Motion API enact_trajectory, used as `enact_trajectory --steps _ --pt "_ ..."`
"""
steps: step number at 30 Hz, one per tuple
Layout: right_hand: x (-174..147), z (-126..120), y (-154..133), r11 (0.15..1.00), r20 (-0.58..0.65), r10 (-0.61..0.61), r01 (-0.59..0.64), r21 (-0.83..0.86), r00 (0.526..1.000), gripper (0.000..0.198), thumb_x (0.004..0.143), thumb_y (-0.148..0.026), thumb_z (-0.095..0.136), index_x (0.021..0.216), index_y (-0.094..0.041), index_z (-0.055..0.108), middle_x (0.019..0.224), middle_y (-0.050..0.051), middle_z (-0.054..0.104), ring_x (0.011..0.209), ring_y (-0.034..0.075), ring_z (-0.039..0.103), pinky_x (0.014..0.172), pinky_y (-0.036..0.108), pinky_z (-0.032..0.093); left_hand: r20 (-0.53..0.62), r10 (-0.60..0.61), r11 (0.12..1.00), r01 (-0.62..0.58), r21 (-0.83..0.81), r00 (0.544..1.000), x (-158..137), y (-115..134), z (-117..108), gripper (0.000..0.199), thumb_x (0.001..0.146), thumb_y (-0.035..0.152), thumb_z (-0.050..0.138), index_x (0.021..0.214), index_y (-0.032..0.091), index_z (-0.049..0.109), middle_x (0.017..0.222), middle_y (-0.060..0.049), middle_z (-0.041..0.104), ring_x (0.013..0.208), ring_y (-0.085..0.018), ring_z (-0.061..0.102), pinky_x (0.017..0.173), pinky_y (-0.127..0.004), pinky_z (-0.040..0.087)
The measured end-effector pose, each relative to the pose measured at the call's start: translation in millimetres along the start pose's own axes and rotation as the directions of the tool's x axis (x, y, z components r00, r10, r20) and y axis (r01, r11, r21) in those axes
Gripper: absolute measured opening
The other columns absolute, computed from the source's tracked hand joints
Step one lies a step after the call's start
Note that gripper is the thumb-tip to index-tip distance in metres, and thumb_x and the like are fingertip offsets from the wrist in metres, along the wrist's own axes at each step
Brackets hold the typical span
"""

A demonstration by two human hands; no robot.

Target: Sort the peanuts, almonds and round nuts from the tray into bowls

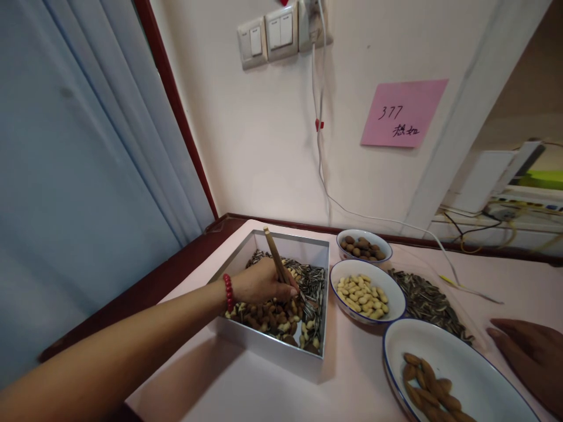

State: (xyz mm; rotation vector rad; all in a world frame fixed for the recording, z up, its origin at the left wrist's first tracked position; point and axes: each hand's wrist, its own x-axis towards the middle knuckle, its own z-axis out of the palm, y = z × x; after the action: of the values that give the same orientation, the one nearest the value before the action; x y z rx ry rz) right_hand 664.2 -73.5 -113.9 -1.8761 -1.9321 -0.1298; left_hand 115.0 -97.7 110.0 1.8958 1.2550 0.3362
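My left hand (259, 282), with a red bead bracelet at the wrist, is closed around wooden chopsticks (275, 253). It reaches down inside a square silver-walled box (275, 351); the chopsticks' lower tips are hidden by my fingers and the contents. Striped sunflower seeds (313, 282) lie along the box's back and right side, with peanuts and brown nuts (268, 316) nearer the front. Partly cut off at the right edge, my right hand (534, 357) rests on the table beside a heap of sunflower seeds (428, 302), fingers stretched out and holding nothing visible.
Right of the box stand a bowl of round brown nuts (361, 249), a bowl of unshelled peanuts (363, 297) and a bigger bowl of long brown nuts (428, 384). A white cable (396, 221) trails down the wall onto the table. A blue curtain (101, 146) hangs at left.
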Motion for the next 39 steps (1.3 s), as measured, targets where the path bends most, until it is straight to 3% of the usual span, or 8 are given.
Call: enact_trajectory --steps 6,14,18,25,29,32,35,39 --pt "2 -7 -9 1.000 0.008 0.024 -0.024 0.008 1.000 0.062 0.087 -0.060 0.033 0.100 -0.014 0.073 0.110 0.017 0.073 0.110 0.035 0.063 0.104 0.050 0.046 -0.063 -0.143 0.953 0.120 -0.278 0.988 -9 13 -11 0.028 0.076 0.035 0.075 0.090 0.010 0.074 0.079 -0.011 0.075 0.072 -0.018 0.070 0.070 -0.031 0.057" --pt "1 -22 -31 0.997 0.010 0.072 -0.072 0.015 0.997 0.058 0.084 -0.057 0.035 0.098 -0.016 0.074 0.111 0.015 0.073 0.112 0.033 0.063 0.105 0.048 0.046 -0.256 -0.011 0.962 -0.060 -0.267 0.966 -9 81 -41 0.023 0.080 0.030 0.073 0.092 0.011 0.076 0.087 -0.009 0.077 0.076 -0.015 0.070 0.077 -0.028 0.058" --pt "1 -21 -34 0.996 -0.006 0.085 -0.085 0.005 0.996 0.057 0.084 -0.056 0.033 0.097 -0.018 0.074 0.109 0.014 0.074 0.111 0.032 0.064 0.103 0.046 0.047 -0.270 0.093 0.951 -0.166 -0.262 0.959 21 103 -29 0.025 0.080 0.029 0.072 0.095 0.009 0.075 0.088 -0.011 0.077 0.076 -0.014 0.069 0.076 -0.027 0.058" --pt "0 -19 -35 0.995 -0.017 0.096 -0.096 -0.013 0.995 0.057 0.088 -0.054 0.032 0.103 -0.017 0.072 0.113 0.014 0.072 0.116 0.031 0.062 0.105 0.045 0.046 -0.079 0.162 0.986 -0.163 -0.015 0.984 74 108 15 0.021 0.079 0.027 0.069 0.087 0.009 0.076 0.073 -0.008 0.072 0.067 -0.015 0.065 0.063 -0.027 0.053" --pt "0 -21 -37 0.995 -0.014 0.095 -0.095 -0.010 0.995 0.055 0.089 -0.053 0.033 0.104 -0.016 0.072 0.113 0.013 0.072 0.115 0.031 0.062 0.104 0.043 0.047 0.038 0.157 0.962 -0.162 0.220 0.987 87 110 33 0.019 0.078 0.027 0.070 0.088 0.012 0.078 0.083 -0.009 0.075 0.079 -0.021 0.069 0.070 -0.031 0.054" --pt "0 -21 -38 0.995 -0.017 0.098 -0.098 -0.008 0.995 0.056 0.089 -0.053 0.033 0.105 -0.017 0.072 0.113 0.014 0.071 0.115 0.031 0.062 0.103 0.043 0.048 0.009 0.171 0.916 -0.162 0.367 0.985 95 109 40 0.018 0.080 0.028 0.069 0.085 0.014 0.079 0.091 -0.011 0.076 0.090 -0.027 0.069 0.080 -0.037 0.053" --pt "0 -21 -37 0.995 -0.019 0.104 -0.104 -0.004 0.994 0.056 0.089 -0.054 0.032 0.104 -0.017 0.072 0.113 0.014 0.071 0.115 0.031 0.062 0.103 0.044 0.048 -0.060 0.212 0.920 -0.178 0.350 0.975 97 107 40 0.018 0.081 0.028 0.067 0.085 0.014 0.078 0.091 -0.010 0.077 0.090 -0.026 0.069 0.083 -0.038 0.052" --pt "0 -21 -36 0.995 -0.018 0.095 -0.095 0.013 0.995 0.055 0.087 -0.054 0.033 0.101 -0.019 0.074 0.112 0.014 0.072 0.116 0.032 0.062 0.104 0.045 0.048 -0.090 0.261 0.960 -0.248 0.132 0.961 76 109 27 0.019 0.081 0.027 0.067 0.090 0.013 0.077 0.089 -0.009 0.076 0.085 -0.020 0.068 0.078 -0.032 0.054"
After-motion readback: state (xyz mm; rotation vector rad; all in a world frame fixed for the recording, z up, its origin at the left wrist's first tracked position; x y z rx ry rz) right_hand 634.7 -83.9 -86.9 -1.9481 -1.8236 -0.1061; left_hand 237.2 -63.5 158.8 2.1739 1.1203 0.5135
